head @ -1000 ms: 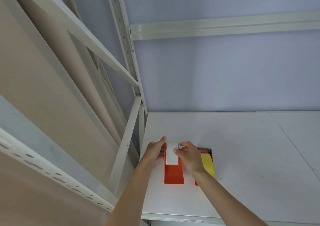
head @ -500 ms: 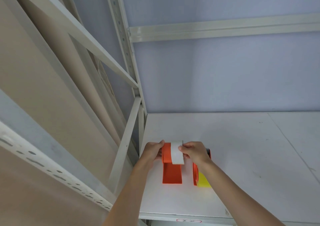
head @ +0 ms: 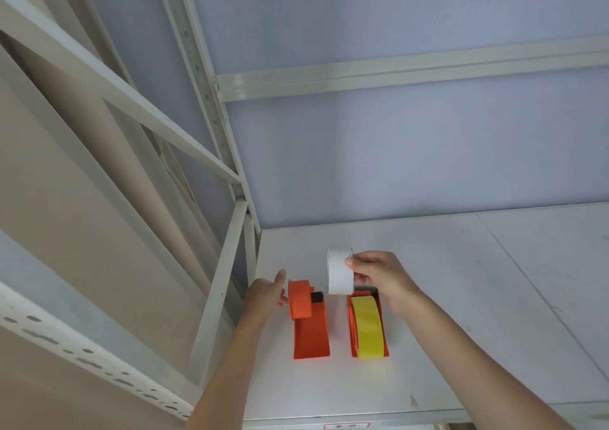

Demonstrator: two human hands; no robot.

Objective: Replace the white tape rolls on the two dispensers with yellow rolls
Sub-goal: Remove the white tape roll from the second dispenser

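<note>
We look down on a white shelf board [head: 461,297] set in a pale metal rack, its perforated upright [head: 201,76] rising at the back left corner and a horizontal beam [head: 412,73] crossing a plain bluish wall [head: 395,152]. Two orange dispensers stand side by side near the left end of the board. Our left hand [head: 263,294] reaches in from the lower left, thumb raised, fingers resting against the outer side of the left dispenser [head: 308,321]; whether they curl round it we cannot tell, since the dispenser's round orange side plate hides the fingertips. That dispenser carries no roll, and its black hub shows bare just beside the plate. Our right hand [head: 379,278] comes in from the lower right with the forearm stretched over the board, and it holds the white tape roll [head: 340,271] lifted clear, thumb on the near rim and fingers curled round the far side. The roll hangs on edge above the gap between the two dispensers, touching neither. The right dispenser [head: 367,324] holds a yellow tape roll [head: 366,327] seated in its frame, directly below our right wrist.
</note>
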